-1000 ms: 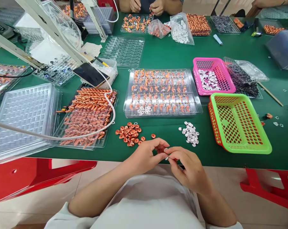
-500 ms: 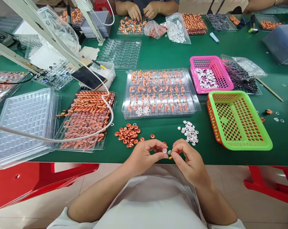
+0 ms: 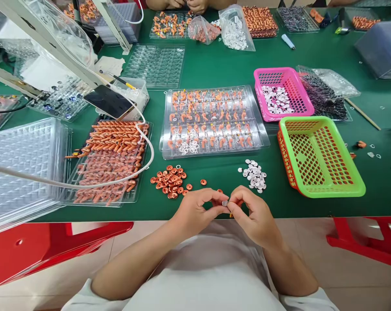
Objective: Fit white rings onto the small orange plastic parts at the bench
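Note:
Over the table's front edge, my left hand (image 3: 203,209) pinches a small round white disc (image 3: 225,203) between thumb and forefinger. My right hand (image 3: 255,216) meets it there, its thumb and forefinger closed on a tiny part with a yellow end (image 3: 231,214), mostly hidden by the fingers. The two pieces appear to touch. Beyond my left hand lies a pile of orange-brown ring-shaped caps (image 3: 171,181), with a few loose ones near my fingers. Past my right hand is a heap of white discs (image 3: 255,176).
A clear tray of small orange parts (image 3: 211,119) stands ahead. To the right are a green basket (image 3: 357,185) and a pink basket (image 3: 308,101) with white pieces. Trays of orange parts (image 3: 111,164) and a white cable (image 3: 152,151) are left. A co-worker's hands (image 3: 197,5) show across the table.
My hands have drawn together, so the white disc now meets the part in my right fingers; before, a small gap lay between them. The whole view has shifted slightly.

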{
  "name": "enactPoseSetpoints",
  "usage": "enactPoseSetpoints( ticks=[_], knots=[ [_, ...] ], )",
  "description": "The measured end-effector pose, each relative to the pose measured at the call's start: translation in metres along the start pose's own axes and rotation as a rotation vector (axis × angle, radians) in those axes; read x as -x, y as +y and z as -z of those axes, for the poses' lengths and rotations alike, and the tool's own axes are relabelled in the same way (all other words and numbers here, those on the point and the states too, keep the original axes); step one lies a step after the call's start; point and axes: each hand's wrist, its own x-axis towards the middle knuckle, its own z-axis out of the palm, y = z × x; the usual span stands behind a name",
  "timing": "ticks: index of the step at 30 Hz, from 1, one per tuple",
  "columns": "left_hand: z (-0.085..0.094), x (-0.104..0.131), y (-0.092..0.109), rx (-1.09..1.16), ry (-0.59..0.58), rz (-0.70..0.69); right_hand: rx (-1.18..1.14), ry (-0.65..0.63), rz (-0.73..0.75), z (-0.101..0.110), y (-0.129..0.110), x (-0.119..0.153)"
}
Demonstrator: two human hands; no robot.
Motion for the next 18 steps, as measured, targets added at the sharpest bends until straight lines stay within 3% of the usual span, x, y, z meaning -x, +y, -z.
enactPoseSetpoints(
  ticks=[7,18],
  knots=[
    [-0.001,-0.002,-0.0014,-0.047,0.02,-0.06,0.001,-0.005,-0.026,-0.0011,0.0008,-0.0018],
    [0.0018,-0.0027,-0.0031,-0.05,-0.008,-0.001,0.006,-0.047,0.049,0.0035,0.0045,-0.0037]
  ],
)
